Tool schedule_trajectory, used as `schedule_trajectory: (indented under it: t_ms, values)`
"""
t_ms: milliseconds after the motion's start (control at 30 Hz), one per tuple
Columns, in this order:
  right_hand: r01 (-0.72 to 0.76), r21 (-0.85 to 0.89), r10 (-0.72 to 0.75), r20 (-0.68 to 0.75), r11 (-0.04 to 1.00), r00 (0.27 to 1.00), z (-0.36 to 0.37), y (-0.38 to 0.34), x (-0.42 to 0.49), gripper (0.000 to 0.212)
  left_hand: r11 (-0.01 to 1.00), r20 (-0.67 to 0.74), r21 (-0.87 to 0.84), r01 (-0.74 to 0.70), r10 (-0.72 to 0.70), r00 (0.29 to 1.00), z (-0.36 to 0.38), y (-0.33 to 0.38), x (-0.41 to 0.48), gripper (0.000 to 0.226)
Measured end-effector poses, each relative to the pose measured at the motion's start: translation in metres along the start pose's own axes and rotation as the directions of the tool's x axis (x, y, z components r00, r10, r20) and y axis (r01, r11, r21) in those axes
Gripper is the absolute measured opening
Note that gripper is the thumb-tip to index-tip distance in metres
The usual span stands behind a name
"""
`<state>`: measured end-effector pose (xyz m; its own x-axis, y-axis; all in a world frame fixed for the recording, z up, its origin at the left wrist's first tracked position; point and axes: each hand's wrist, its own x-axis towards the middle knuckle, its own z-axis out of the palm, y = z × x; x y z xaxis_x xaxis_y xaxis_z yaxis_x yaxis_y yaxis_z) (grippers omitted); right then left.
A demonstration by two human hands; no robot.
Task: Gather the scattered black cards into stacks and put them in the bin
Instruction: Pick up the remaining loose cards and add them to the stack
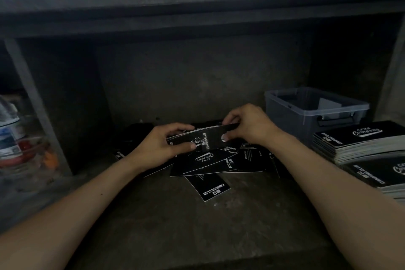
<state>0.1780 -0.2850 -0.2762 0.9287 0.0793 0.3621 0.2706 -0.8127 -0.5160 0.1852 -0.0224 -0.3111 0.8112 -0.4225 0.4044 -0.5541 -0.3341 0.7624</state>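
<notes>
If either grip slackens while the edges are squared, the small stack (206, 136) could fan out and spill back onto the pile. The left hand (166, 144) grips its near end and the right hand (247, 125) pinches the far end. Loose black cards (210, 162) lie on the bench (219, 226) directly beneath both hands. The bin (315, 109), seemingly almost empty, sits to the right behind the finished stacks (359, 142).

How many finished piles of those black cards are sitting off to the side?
2. One pile sits just in front of the clear bin, on the right; the other pile lies nearer the person, cut off by the picture's right edge. More may lie beyond it.
</notes>
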Motion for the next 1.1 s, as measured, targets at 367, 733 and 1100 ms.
schedule_trajectory:
  t_ms: [367, 733, 1100]
  values:
    - [-0.071, 0.243, 0.017, 0.220, 0.967, 0.975, 0.033, -0.010, 0.001, 0.063, 0.997, -0.044, 0.076, 0.025, -0.021, 0.999, 0.001, 0.000, 0.002, 0.045]
    - [-0.090, -0.061, 0.103, 0.268, 0.994, 0.958, 0.015, 0.004, -0.001, 0.074, 0.987, -0.282, 0.028, 0.156, -0.142, 0.949, -0.011, -0.003, 0.008, 0.035]
    - [0.005, -0.314, 0.147, 0.457, 0.949, 0.877, -0.019, 0.014, -0.001, 0.061, 0.991, -0.197, 0.022, 0.132, -0.125, 0.972, -0.007, -0.001, 0.007, 0.037]
